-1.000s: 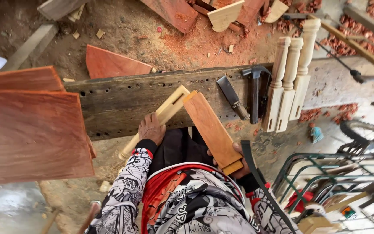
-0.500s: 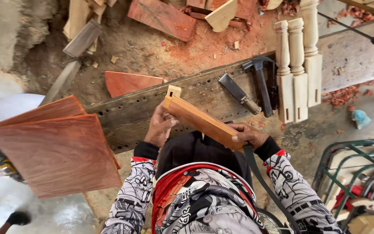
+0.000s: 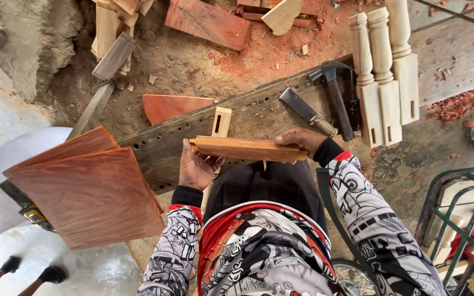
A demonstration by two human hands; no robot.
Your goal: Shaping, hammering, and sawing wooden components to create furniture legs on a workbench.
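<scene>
Now both hands clamp a reddish wooden slat (image 3: 248,148) just above the near edge of the dark workbench plank (image 3: 160,148): the left hand (image 3: 196,167) grips its left end, the right hand (image 3: 302,141) its right end. Its long axis runs almost level, left to right. A hammer (image 3: 336,93) and chisel (image 3: 307,112) lie beyond the right hand, near three turned spindles (image 3: 382,77).

Left hand (image 3: 196,167) and right hand (image 3: 302,141) raised level, fingers curled, apparently gripping.
</scene>
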